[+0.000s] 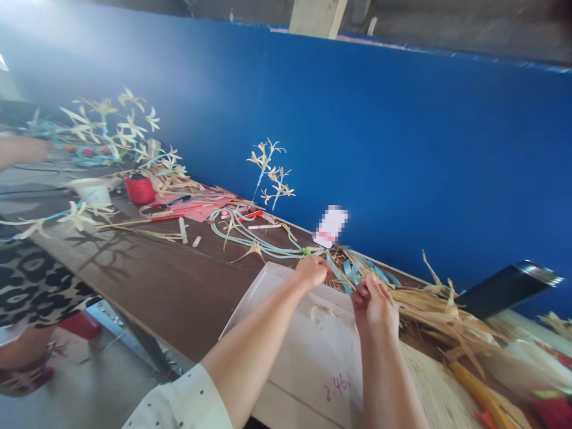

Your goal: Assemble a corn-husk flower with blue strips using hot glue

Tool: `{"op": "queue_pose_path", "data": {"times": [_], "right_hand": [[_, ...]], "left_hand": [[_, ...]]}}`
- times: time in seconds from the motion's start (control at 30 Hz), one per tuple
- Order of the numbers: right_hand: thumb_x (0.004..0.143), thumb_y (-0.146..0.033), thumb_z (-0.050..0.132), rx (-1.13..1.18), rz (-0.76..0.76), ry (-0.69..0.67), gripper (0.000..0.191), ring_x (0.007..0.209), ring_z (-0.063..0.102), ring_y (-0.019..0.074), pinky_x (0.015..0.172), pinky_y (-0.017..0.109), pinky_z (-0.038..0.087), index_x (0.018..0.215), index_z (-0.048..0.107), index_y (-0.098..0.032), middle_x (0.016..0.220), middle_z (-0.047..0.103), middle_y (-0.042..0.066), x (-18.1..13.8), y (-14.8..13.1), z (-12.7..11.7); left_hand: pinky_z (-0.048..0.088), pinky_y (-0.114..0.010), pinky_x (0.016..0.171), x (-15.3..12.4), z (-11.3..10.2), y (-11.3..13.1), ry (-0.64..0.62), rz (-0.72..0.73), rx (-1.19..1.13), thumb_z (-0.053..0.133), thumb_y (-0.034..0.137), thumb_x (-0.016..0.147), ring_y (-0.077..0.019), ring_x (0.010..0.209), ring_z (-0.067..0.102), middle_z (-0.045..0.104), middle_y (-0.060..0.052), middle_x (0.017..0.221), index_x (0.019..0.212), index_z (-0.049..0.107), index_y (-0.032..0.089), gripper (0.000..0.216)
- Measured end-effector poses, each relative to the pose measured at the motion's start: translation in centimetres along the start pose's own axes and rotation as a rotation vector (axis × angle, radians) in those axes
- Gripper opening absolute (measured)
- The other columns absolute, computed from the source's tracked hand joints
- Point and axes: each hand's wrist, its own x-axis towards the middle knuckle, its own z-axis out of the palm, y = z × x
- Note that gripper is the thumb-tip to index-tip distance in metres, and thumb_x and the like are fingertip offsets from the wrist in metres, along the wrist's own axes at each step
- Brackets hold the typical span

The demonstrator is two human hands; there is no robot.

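My left hand (311, 272) is closed in a pinch on the end of a light blue strip (344, 271) at the far edge of a pale sheet of card (286, 333). My right hand (374, 307) is closed too, fingers pressed together on the same tangle of blue strips beside a heap of dry straw leaves (442, 310). What exactly the right fingers hold is hard to make out. Both hands work close together above the brown table (161, 280).
Straw flowers on blue stems (270, 173) lean against the blue wall (402, 149). A red spool (139, 189), coiled blue strips (241, 235), red-handled tools and more straw flowers (111, 128) lie further left. Another person in a patterned garment (31, 286) sits at the left. A black cylinder (504, 289) lies right.
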Motion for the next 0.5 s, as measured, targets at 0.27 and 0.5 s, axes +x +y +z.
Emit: {"op": "queue_pose_path", "data": {"times": [0.27, 0.5], "right_hand": [[0.056, -0.028, 0.081, 0.068, 0.123, -0.064, 0.033, 0.049, 0.034, 0.0026, 0.037, 0.014, 0.027, 0.07, 0.053, -0.016, 0.067, 0.046, -0.005, -0.4, 0.1, 0.3], [0.055, -0.03, 0.082, -0.054, 0.08, -0.042, 0.031, 0.048, 0.034, 0.0027, 0.038, 0.013, 0.024, 0.07, 0.059, -0.015, 0.059, 0.043, -0.006, -0.8, 0.5, 0.7]], "left_hand": [[0.041, -0.026, 0.066, -0.2, -1.5, 0.3, 0.279, 0.004, 0.2, 0.048, 0.043, 0.081, -0.0174, 0.069, 0.059, 0.066, -0.006, 0.072, 0.075, 0.067, 0.016, 0.034], [0.042, -0.023, 0.073, -1.4, -1.4, 0.9, -0.061, 0.233, -0.033, 0.059, 0.041, 0.074, -0.0149, 0.08, 0.059, 0.069, -0.004, 0.085, 0.091, 0.071, 0.016, 0.033]]}}
